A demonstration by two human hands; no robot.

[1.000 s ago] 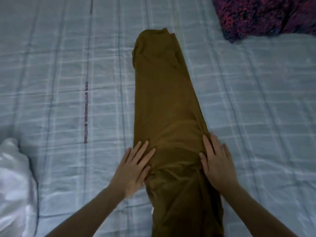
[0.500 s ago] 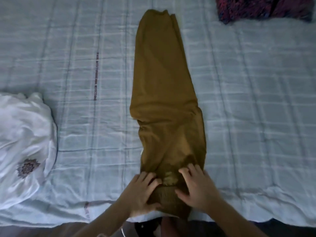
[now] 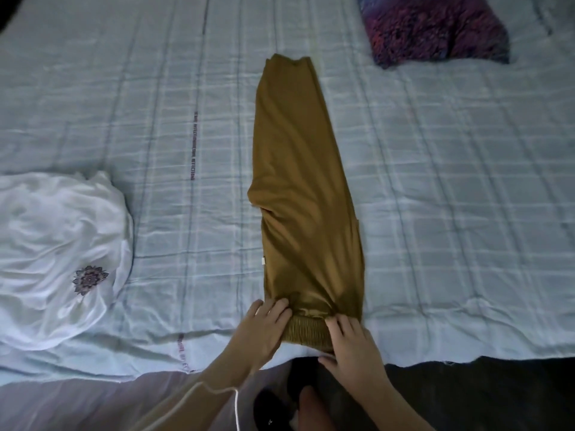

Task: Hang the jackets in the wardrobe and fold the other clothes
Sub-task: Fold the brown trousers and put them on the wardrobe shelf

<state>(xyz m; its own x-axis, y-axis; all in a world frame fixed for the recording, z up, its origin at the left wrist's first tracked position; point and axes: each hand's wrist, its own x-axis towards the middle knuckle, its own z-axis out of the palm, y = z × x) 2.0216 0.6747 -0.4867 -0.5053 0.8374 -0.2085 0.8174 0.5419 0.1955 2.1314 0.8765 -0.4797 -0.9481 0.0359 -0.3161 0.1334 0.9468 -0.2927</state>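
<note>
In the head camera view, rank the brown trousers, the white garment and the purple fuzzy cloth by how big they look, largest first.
1. Brown trousers
2. White garment, close to the trousers and partly cut off at the edge, so unsure
3. Purple fuzzy cloth, farthest away and also cropped

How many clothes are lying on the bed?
3: mustard-brown trousers in the middle under both hands, a white garment at the left, and a purple-red fuzzy piece at the top right. More may lie outside the view.

White garment (image 3: 59,253): cut off by left edge. Purple fabric (image 3: 435,26): cut off by top edge. Trousers (image 3: 305,188): waistband corners hidden under left hand (image 3: 264,329) and right hand (image 3: 354,349). Bedspread (image 3: 451,197) lettering: too small to read.
</note>
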